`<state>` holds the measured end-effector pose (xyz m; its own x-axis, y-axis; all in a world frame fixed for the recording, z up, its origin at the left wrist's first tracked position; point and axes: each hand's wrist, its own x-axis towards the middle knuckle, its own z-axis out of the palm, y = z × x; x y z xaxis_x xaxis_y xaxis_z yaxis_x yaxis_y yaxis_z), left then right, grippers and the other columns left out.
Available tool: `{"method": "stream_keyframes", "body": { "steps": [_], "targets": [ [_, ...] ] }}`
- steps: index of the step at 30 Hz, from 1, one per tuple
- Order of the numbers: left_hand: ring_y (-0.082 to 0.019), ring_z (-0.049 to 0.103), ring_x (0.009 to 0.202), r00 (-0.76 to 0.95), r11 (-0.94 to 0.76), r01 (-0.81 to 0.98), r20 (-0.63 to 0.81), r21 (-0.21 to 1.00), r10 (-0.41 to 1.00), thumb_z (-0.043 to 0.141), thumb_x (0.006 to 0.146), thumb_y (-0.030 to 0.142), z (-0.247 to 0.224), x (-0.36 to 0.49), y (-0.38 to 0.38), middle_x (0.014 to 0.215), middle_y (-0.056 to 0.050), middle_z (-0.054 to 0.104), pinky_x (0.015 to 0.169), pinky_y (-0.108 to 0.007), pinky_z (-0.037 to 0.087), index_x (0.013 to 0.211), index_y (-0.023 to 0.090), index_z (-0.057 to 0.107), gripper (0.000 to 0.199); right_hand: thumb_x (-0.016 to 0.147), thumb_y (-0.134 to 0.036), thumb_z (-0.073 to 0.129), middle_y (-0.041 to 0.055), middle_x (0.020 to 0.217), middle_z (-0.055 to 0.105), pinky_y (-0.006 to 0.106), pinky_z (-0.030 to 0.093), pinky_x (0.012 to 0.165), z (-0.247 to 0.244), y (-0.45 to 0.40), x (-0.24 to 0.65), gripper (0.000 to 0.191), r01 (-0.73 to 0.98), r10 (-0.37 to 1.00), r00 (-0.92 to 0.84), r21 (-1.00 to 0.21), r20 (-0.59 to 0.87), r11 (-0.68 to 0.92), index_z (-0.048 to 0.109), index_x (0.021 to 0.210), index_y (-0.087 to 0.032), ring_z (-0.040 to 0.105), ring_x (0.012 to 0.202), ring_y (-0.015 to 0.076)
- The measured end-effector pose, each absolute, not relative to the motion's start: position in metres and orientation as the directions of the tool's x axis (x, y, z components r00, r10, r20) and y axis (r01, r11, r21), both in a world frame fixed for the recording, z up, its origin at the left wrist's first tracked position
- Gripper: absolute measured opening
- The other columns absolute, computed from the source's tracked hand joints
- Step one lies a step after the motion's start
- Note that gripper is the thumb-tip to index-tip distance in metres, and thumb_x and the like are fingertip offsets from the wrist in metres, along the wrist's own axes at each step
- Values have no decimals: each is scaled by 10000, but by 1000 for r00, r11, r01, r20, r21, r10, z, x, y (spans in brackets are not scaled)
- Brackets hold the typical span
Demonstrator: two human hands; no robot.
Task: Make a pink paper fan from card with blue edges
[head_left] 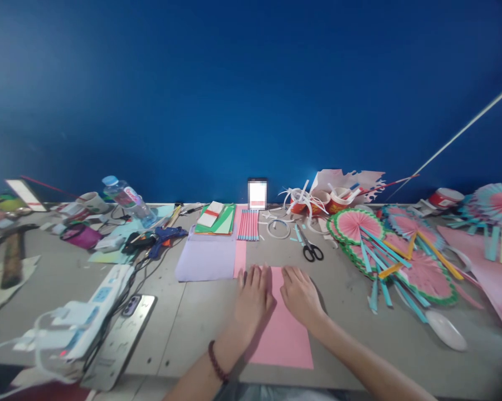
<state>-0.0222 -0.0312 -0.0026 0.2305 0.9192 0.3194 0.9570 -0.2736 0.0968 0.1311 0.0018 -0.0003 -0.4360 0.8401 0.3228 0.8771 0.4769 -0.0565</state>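
The pink sheet [282, 341] looks like smooth, matt paper

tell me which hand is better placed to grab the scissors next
Probably the right hand: it rests at the upper right of the pink sheet, nearer the scissors. The left hand, on the sheet's left side, would likely have to reach past it.

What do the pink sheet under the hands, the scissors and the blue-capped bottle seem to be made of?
The pink sheet: probably matt paper, being thin, flat and straight-edged.
The scissors: black handles, likely smooth plastic; greyish blades, probably metal.
The bottle: apparently clear, glossy plastic, judging by its see-through body.
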Motion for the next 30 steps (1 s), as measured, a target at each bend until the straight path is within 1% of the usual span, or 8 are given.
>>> {"method": "stream_keyframes", "body": {
  "steps": [7, 12, 15, 18, 20, 23, 26, 30],
  "targets": [
    [-361, 385, 1294, 258, -310, 941, 305, 137, 917, 542, 788, 345, 5, -22, -37, 1332, -196, 501, 1088, -588, 224, 1352, 119, 436, 617, 772, -60, 509, 178, 1120, 661, 432, 417, 948, 3, -6, 129, 324, 857, 809, -506, 74, 299, 509, 665, 1055, -84, 580, 1033, 296],
    [-356, 384, 1295, 248, -306, 937, 296, 168, 922, 519, 812, 391, 5, -24, -37, 1332, -181, 502, 1103, -590, 194, 1369, 137, 412, 621, 768, -58, 513, 185, 1180, 645, 430, 404, 982, -3, -8, 135, 412, 854, 813, -506, 37, 289, 518, 623, 1165, -71, 587, 1084, 292],
    [-336, 416, 1273, 240, -300, 937, 294, 179, 925, 534, 809, 397, 6, -25, -36, 1316, -170, 514, 1103, -582, 199, 1341, 159, 444, 590, 803, -82, 470, 146, 1236, 629, 416, 392, 1011, -7, -10, 141, 445, 860, 827, -485, -16, 286, 510, 583, 1233, -100, 568, 1142, 253],
    [-304, 448, 1253, 264, -323, 925, 273, 199, 925, 524, 828, 323, 8, -33, -32, 1315, -155, 532, 1091, -550, 247, 1319, 160, 470, 520, 827, -92, 419, 113, 1290, 600, 411, 382, 1032, -8, -13, 146, 469, 859, 842, -468, -85, 268, 504, 551, 1276, -116, 540, 1190, 225],
    [-261, 476, 1239, 284, -342, 907, 243, 247, 928, 488, 843, 216, 8, -44, -25, 1322, -127, 546, 1069, -510, 296, 1328, 175, 467, 487, 832, -84, 395, 107, 1312, 584, 410, 373, 1048, -8, -14, 148, 483, 856, 853, -456, -138, 254, 499, 538, 1292, -112, 522, 1215, 215],
    [-180, 551, 1154, 275, -337, 863, 209, 377, 938, 402, 876, 101, 8, -64, -12, 1240, -69, 620, 968, -391, 416, 1280, 223, 528, 440, 845, -83, 373, 112, 1305, 588, 411, 378, 1056, -8, -13, 151, 476, 835, 855, -446, -222, 265, 504, 544, 1288, -113, 517, 1221, 208],
    [-160, 604, 1060, 236, -326, 815, 240, 479, 942, 388, 910, 123, 6, -78, 2, 1136, -25, 680, 901, -342, 465, 1219, 263, 585, 392, 859, -101, 373, 116, 1245, 629, 412, 432, 1012, -11, -7, 156, 434, 798, 851, -417, -319, 319, 511, 588, 1235, -136, 566, 1155, 208],
    [-167, 635, 956, 152, -309, 790, 319, 530, 936, 440, 915, 177, 2, -79, 13, 1027, -27, 709, 853, -314, 492, 1126, 243, 646, 302, 851, -107, 375, 95, 1110, 692, 391, 512, 909, -16, 1, 161, 395, 733, 867, -312, -482, 388, 480, 627, 1145, -184, 638, 1024, 209]
  ]
}}
